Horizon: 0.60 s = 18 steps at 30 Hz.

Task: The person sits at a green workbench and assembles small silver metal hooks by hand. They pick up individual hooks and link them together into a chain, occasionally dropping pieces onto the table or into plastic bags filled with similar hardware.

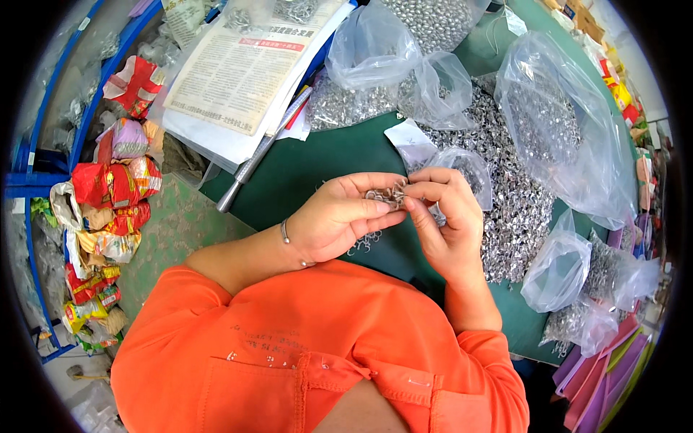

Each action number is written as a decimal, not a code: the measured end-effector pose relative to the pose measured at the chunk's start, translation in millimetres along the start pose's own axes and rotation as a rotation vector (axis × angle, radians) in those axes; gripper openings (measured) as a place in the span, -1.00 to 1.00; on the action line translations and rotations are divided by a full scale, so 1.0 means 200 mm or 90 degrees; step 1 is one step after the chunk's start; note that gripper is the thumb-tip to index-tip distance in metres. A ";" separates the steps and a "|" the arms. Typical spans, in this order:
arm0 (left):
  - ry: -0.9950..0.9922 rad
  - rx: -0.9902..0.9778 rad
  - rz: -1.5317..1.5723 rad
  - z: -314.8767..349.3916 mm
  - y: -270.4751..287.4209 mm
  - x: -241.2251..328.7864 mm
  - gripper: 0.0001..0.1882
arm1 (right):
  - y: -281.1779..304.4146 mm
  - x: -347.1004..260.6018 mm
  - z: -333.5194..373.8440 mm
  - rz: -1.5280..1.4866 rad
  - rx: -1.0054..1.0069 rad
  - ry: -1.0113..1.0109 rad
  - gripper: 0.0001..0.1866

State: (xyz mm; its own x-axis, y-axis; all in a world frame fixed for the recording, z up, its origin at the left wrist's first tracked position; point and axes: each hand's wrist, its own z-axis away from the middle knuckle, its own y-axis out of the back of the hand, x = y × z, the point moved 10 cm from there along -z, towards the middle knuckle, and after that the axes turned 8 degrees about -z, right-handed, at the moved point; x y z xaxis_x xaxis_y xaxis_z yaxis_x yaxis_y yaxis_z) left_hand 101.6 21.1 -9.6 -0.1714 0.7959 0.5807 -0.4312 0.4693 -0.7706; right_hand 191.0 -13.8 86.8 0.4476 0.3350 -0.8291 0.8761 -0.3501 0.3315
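My left hand (333, 215) is turned palm up, its fingers curled under a small cluster of shiny curved metal pieces (388, 195), and its thumb lies against them. At the same cluster, my right hand (449, 225) has thumb and forefinger pinched on a piece whose exact shape is too small to tell. Below my left hand a few more curved metal pieces (367, 242) lie on the green tabletop (339, 150), partly hidden by the hand. A large heap of loose silvery metal pieces (516, 231) spreads just right of my right hand.
Clear plastic bags (556, 123) of metal parts lie at the far side and right. Newspaper (242, 76) tops a paper stack at the far left, beside a metal rod (249, 169). Colourful sacks (115, 184) stand by a blue rack (90, 86). Coloured folders (599, 379) sit near right.
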 end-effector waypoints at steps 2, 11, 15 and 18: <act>0.007 -0.008 -0.010 0.00 -0.01 0.00 -0.67 | 0.01 0.00 0.00 0.034 -0.008 0.030 -0.83; 0.046 0.039 -0.055 0.03 0.06 -0.05 -0.83 | -0.03 0.03 0.04 -0.024 -0.015 0.013 -0.80; 0.084 0.081 -0.081 0.05 0.08 -0.04 -0.86 | -0.01 0.15 0.10 -0.130 0.053 -0.085 -0.77; 0.106 0.087 -0.097 0.07 0.09 -0.03 -0.85 | 0.00 0.14 0.10 -0.152 0.065 -0.060 -0.75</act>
State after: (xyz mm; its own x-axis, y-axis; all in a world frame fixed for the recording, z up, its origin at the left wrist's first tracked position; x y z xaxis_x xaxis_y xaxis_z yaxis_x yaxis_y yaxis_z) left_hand 83.4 19.8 -22.6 0.0482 0.7779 0.6266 -0.5585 0.5411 -0.6287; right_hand 199.5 -21.5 55.2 0.2072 0.3378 -0.9181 0.9301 -0.3591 0.0777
